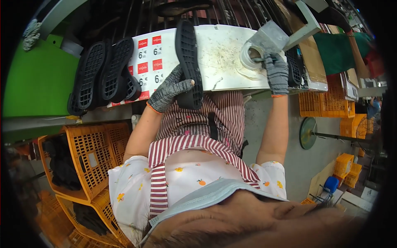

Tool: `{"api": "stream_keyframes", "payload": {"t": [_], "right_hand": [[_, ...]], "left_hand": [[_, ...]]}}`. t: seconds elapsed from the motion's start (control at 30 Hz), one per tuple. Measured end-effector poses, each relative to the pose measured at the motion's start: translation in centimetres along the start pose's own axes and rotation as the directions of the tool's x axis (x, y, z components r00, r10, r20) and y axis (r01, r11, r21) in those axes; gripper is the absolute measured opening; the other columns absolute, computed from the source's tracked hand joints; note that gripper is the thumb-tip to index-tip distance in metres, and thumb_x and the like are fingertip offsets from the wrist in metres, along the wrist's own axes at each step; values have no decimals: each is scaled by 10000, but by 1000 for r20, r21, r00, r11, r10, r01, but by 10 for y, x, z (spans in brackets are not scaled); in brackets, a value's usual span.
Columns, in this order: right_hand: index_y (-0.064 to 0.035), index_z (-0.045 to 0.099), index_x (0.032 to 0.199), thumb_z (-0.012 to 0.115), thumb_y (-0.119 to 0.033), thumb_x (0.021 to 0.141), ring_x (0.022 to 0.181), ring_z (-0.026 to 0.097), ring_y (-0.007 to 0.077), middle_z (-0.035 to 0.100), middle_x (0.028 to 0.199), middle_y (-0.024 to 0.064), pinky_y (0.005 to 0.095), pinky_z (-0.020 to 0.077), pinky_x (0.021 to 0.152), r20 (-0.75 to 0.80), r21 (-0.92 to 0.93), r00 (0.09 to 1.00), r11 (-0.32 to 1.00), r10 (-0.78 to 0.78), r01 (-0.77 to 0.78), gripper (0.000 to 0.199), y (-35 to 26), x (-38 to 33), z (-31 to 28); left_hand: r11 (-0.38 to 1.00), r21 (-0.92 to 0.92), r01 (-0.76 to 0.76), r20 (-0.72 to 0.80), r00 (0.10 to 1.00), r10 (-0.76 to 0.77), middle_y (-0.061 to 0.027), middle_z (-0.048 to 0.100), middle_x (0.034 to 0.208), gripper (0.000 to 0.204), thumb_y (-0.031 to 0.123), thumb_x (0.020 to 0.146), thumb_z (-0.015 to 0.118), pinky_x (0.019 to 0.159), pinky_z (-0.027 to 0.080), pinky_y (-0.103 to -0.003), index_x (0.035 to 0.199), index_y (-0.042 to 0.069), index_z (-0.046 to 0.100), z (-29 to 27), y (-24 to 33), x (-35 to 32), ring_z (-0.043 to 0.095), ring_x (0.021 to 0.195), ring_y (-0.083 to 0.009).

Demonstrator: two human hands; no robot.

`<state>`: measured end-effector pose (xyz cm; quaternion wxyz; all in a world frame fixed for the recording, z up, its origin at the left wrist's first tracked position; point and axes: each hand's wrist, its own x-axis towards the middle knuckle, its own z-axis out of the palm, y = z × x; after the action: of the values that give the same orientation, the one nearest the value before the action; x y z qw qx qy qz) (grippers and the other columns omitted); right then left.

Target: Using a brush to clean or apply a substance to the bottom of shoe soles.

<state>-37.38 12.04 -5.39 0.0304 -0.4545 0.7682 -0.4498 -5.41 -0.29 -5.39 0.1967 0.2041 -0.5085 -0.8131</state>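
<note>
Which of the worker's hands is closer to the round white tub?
Right. The right hand is just beside the white tub, on its right; the left hand is farther away, to the tub's left, holding a black shoe sole.

The head camera looked down from the wearer's head through a fisheye lens, its corners dark; the white worktop (223,62) spanned the upper middle, farther off. The wearer's mask (202,194) sat very near, lower middle.

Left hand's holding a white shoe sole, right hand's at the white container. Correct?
Sole colour is wrong: the head view shows the shoe sole in the left hand is black. The right hand is at the white container, as you say.
</note>
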Motion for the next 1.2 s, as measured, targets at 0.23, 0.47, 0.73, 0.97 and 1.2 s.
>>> {"api": "stream_keyframes", "payload": {"t": [0.23,0.47,0.73,0.97,1.2], "right_hand": [[15,568,901,496,-160,888,612,563,107,610,725,59,223,466,588,59,131,990,982,129,-136,190,-1,-5,-21],[33,564,940,485,-173,894,705,592,127,625,883,112,236,485,644,-30,427,989,896,148,-121,226,-27,-29,-28],[44,552,1005,482,-106,882,842,594,214,599,984,162,319,488,755,106,847,991,529,-84,-46,206,-98,-62,5],[49,535,1052,495,-74,870,894,583,184,599,1010,150,283,459,825,236,799,961,592,-145,-107,223,-109,-73,14],[41,530,1072,530,-62,857,937,576,155,606,1012,116,261,442,856,264,775,962,609,-71,-168,238,-110,-76,20]], "left_hand": [[855,-518,29,88,996,20,-195,510,1128,635,312,796,584,860,464,-384,1268,-29,329,-14,-27,-2,545,995,-286],[657,-735,165,189,981,-35,-247,491,1141,580,312,841,529,833,476,-463,1249,-54,342,-22,-37,-3,543,1003,-344],[624,-738,256,263,961,-84,-284,458,1163,612,356,844,508,820,475,-484,1267,-49,328,-1,-32,-2,520,1011,-407],[641,-703,310,334,938,-87,-275,444,1191,598,353,856,491,834,468,-473,1276,-38,322,6,-32,-5,504,1037,-395],[652,-669,358,369,921,-128,-226,465,1198,561,354,873,463,855,460,-449,1296,14,320,7,-31,-9,525,1033,-344]]}}
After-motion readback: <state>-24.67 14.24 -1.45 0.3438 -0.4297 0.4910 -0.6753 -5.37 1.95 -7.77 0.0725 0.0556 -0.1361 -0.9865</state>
